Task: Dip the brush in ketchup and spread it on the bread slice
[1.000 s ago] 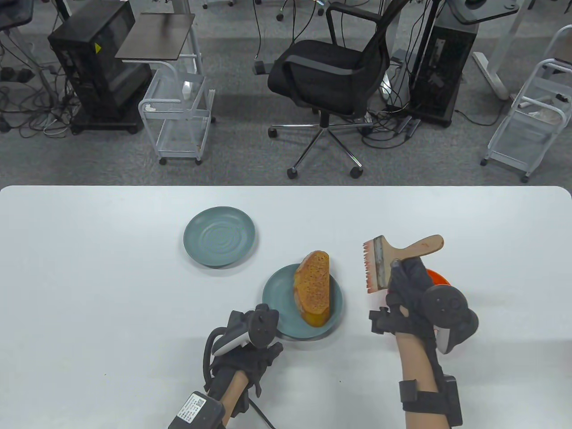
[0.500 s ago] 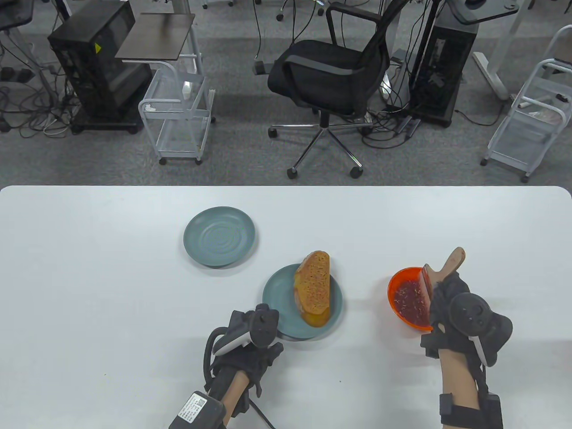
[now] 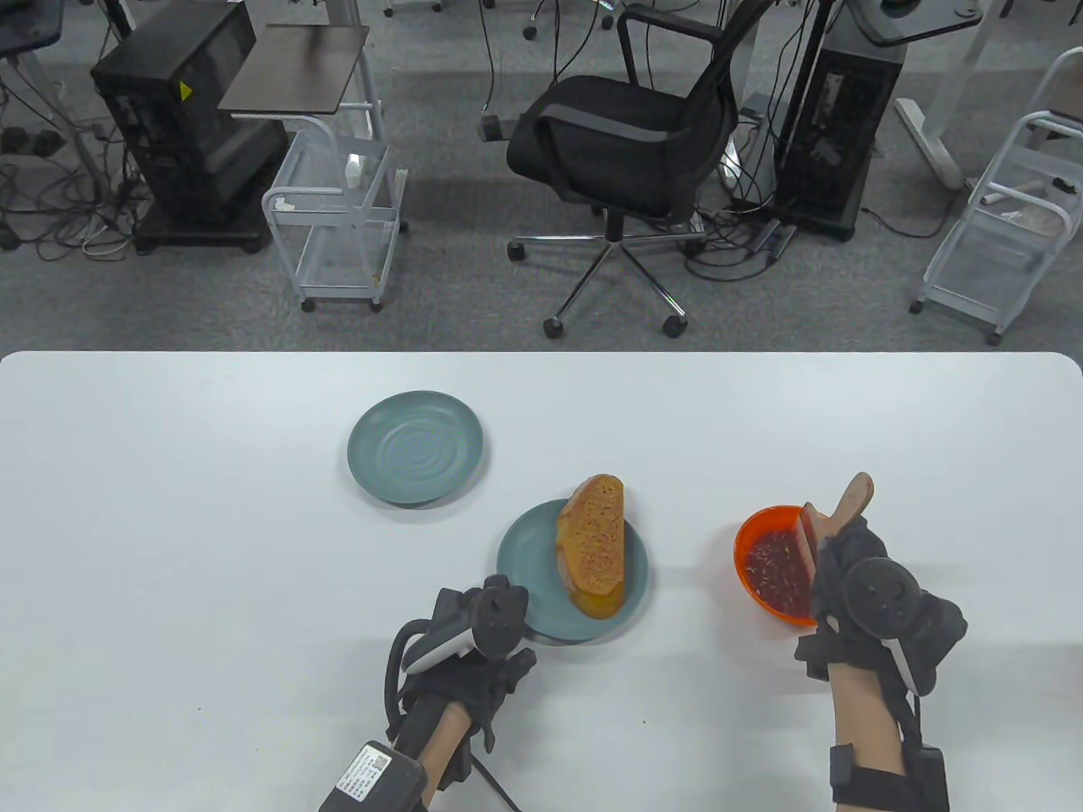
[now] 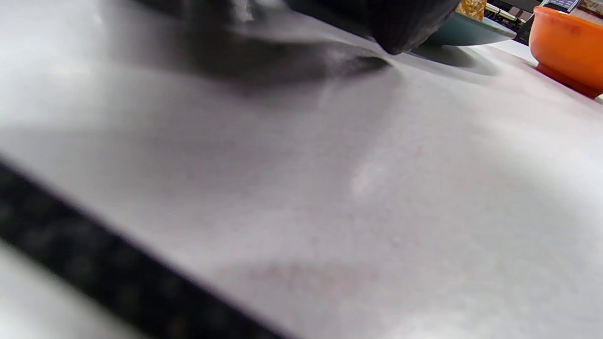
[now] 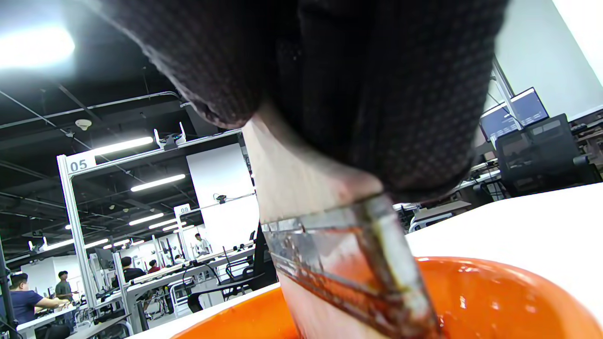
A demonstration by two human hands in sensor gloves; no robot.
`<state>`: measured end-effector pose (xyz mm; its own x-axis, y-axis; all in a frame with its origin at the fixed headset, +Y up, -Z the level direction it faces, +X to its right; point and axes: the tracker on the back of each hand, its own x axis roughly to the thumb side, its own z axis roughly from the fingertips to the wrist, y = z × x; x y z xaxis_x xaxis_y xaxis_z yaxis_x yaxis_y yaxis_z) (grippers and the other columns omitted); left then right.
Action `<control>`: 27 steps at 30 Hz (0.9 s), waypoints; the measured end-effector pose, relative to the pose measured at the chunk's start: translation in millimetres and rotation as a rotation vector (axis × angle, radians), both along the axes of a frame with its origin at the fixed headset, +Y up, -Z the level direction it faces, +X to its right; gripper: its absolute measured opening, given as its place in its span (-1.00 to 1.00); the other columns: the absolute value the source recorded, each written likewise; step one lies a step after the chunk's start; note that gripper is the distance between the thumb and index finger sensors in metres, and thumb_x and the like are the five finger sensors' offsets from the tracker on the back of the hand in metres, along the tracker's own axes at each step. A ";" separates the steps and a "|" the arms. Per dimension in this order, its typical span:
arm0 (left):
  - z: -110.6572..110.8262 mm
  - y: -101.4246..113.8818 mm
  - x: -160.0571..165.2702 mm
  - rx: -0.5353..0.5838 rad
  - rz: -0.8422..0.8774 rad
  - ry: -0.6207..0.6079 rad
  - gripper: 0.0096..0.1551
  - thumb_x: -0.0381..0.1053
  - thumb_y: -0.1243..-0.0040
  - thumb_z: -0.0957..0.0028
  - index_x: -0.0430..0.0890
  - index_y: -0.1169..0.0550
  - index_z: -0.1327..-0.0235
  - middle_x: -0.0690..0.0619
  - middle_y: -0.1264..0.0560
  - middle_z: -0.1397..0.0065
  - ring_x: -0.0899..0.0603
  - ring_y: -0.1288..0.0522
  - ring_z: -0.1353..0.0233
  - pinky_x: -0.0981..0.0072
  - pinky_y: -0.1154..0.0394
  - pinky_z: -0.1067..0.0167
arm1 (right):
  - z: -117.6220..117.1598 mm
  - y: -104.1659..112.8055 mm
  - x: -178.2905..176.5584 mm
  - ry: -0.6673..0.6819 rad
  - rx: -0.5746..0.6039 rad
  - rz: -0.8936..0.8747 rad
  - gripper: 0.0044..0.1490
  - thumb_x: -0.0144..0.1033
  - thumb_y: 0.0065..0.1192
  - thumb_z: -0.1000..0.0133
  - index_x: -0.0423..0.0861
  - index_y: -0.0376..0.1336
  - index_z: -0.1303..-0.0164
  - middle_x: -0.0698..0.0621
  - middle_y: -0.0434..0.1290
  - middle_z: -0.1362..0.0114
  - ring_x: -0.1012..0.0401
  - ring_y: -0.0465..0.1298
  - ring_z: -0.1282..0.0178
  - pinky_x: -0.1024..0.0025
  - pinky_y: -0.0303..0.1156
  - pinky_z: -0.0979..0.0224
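A brown bread slice [image 3: 594,543] leans on a teal plate [image 3: 526,575] near the table's middle. An orange bowl [image 3: 748,540] of red ketchup [image 3: 777,565] stands to its right. My right hand [image 3: 850,575] grips a wooden-handled flat brush [image 3: 833,512] and holds its bristles down inside the bowl, at the bowl's right side. In the right wrist view the gloved fingers [image 5: 367,94] wrap the handle, and the metal ferrule [image 5: 348,254] dips into the orange bowl [image 5: 494,301]. My left hand [image 3: 478,643] rests on the table at the plate's near-left edge, holding nothing.
A second, bare teal plate [image 3: 415,447] sits at the back left of the bread. The left wrist view shows white tabletop [image 4: 330,188], the teal plate's rim [image 4: 476,29] and the orange bowl [image 4: 565,44]. An office chair [image 3: 626,135] and carts stand beyond the table's far edge.
My right hand turned the brush from raised and level near the bread to bristles down in the ketchup bowl, moving right. In the last half second it barely shifted. The left hand stayed still.
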<state>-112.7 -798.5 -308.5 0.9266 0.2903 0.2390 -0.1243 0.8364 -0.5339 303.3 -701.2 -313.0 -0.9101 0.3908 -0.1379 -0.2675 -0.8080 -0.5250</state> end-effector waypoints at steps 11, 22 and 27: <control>0.1 0.0 0.3 -0.003 0.001 -0.002 -0.16 0.08 0.04 -0.43 0.00 0.24 -0.65 -0.07 0.41 -0.65 -0.41 0.23 -0.66 -0.33 0.12 -0.42 | 10.0 43.9 -32.0 0.138 0.184 -0.299 -0.42 -0.34 0.41 -0.11 -0.30 0.35 -0.29 -0.34 0.53 -0.17 -0.08 0.75 0.04 0.22 0.76 0.12; 0.3 -0.2 0.9 -0.004 -0.006 -0.009 -0.15 0.08 0.04 -0.44 -0.01 0.25 -0.65 -0.08 0.42 -0.65 -0.41 0.24 -0.66 -0.33 0.12 -0.42 | -33.0 -1.4 -146.7 0.333 0.046 -0.504 -0.42 -0.36 0.44 -0.10 -0.36 0.37 -0.25 -0.39 0.55 -0.12 -0.08 0.78 0.11 0.28 0.80 0.19; 0.1 -0.2 0.5 -0.006 0.000 -0.013 -0.15 0.08 0.04 -0.44 -0.01 0.25 -0.65 -0.07 0.42 -0.64 -0.41 0.24 -0.66 -0.33 0.12 -0.42 | -35.7 -16.5 -167.3 0.347 0.032 -0.431 -0.41 -0.36 0.45 -0.09 -0.37 0.37 -0.24 -0.39 0.56 -0.09 -0.07 0.79 0.13 0.30 0.82 0.21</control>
<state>-112.1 -798.7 -308.4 0.9232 0.2921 0.2496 -0.1175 0.8333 -0.5402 136.1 -717.6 -348.6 -0.6569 0.7368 0.1599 -0.7319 -0.5722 -0.3700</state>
